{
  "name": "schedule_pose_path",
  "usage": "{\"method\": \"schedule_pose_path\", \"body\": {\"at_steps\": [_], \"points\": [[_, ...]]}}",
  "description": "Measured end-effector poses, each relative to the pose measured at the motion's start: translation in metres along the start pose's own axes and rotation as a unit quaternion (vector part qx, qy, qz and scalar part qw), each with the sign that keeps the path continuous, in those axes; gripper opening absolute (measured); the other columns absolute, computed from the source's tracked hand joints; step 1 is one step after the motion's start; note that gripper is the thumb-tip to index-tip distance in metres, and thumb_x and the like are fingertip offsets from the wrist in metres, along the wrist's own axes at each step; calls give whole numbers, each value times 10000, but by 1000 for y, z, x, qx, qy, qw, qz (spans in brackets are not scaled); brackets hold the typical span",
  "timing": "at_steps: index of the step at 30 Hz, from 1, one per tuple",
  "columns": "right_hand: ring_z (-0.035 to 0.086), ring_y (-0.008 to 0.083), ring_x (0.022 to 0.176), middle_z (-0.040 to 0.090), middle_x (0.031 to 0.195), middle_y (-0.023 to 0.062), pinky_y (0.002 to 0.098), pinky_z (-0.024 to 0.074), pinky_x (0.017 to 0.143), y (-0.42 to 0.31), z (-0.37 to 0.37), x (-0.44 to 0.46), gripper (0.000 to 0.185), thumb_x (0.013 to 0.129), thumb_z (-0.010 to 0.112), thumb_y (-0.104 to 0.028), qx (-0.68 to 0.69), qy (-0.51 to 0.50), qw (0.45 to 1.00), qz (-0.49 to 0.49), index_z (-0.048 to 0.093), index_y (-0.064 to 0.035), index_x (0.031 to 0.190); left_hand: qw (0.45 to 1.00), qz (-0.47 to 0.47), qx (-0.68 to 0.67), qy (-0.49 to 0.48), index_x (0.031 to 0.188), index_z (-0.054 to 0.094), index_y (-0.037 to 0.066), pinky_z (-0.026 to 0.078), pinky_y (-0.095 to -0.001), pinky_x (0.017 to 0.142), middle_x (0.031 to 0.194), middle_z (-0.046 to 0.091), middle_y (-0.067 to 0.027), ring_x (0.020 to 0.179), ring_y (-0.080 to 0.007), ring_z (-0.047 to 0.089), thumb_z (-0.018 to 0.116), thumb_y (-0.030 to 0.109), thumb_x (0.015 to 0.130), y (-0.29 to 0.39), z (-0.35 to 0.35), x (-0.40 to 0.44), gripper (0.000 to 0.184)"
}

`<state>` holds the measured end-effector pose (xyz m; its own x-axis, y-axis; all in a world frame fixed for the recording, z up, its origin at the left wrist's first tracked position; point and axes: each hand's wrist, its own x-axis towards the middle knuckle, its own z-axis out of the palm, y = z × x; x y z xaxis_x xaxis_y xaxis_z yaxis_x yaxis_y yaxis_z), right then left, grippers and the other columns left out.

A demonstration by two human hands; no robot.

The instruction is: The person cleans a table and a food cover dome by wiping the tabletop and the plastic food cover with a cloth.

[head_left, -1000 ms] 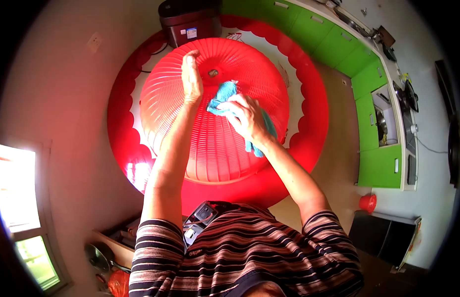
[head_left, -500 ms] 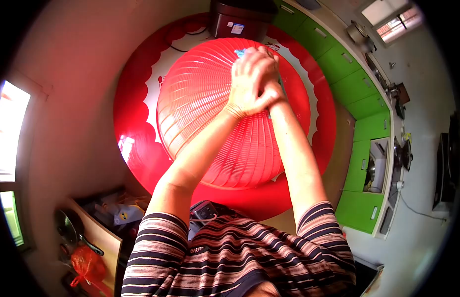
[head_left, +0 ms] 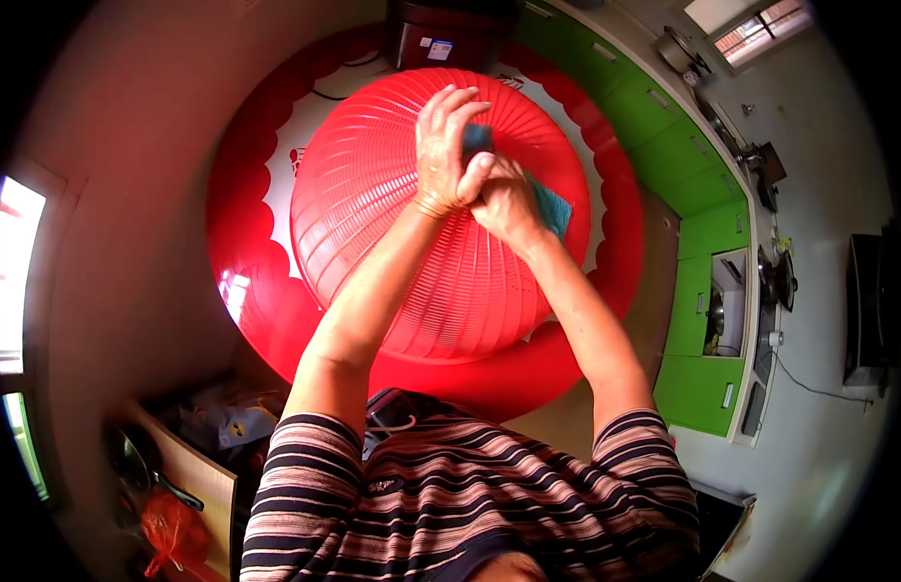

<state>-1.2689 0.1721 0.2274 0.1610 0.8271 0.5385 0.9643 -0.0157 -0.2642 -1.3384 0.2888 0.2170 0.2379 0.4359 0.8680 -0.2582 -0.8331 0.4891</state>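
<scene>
The right hand [head_left: 509, 202] grasps the teal cloth [head_left: 551, 208] in a bunch, probably to keep it pressed to the dome cover [head_left: 358, 184], while the left hand [head_left: 439, 163] meets it near the top, fingers loosely bent, perhaps for steadying; whether that hand grips any cloth, I cannot tell. The cover sits mid-way across the round surface [head_left: 239, 194], right of the window [head_left: 16, 262], and looks red, glossy, finely slatted and ribbed
</scene>
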Motion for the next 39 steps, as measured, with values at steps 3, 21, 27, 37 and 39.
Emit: {"method": "schedule_pose_path", "body": {"at_steps": [3, 21, 27, 37, 39], "points": [[612, 327, 915, 613, 956, 114, 446, 505, 800, -13, -20, -38, 142, 825, 674, -115, 23, -28, 999, 17, 651, -81, 960, 999, -4, 18, -29, 1218, 600, 57, 320, -500, 1084, 1295, 567, -171, 1280, -387, 454, 508, 522, 887, 0, 0, 1, 578], [613, 339, 906, 566, 985, 107, 437, 533, 729, 28, -26, -48, 152, 899, 616, -104, 4, 41, 973, 229, 577, -139, 1042, 923, -65, 245, -291, 1212, 608, 57, 425, -448, 946, 1211, 586, -130, 1126, -320, 538, 665, 346, 824, -3, 21, -7, 488], [624, 359, 950, 613, 1017, 156, 483, 520, 793, 123, 12, 52, 145, 908, 603, -157, -87, 51, 966, 239, 616, -130, 1049, 924, -69, 233, -296, 1209, 602, 67, 421, -444, 946, 1202, 581, -124, 1113, -313, 536, 679, 341, 797, -2, 19, -5, 500], [623, 308, 1016, 624, 1016, 86, 453, 528, 819, 150, 30, 64, 189, 838, 674, -179, -90, 74, 965, 234, 670, -191, 1027, 932, -82, 213, -281, 1213, 600, 84, 414, -446, 960, 1189, 576, -129, 1112, -313, 534, 684, 329, 800, 0, 19, -6, 487], [622, 294, 998, 613, 1001, 75, 471, 506, 795, 132, 20, 42, 205, 824, 694, -172, -22, 49, 979, 195, 667, -204, 1025, 931, -86, 213, -285, 1209, 603, 87, 414, -447, 959, 1192, 576, -129, 1110, -315, 535, 685, 333, 799, 1, 18, -5, 484]]}}
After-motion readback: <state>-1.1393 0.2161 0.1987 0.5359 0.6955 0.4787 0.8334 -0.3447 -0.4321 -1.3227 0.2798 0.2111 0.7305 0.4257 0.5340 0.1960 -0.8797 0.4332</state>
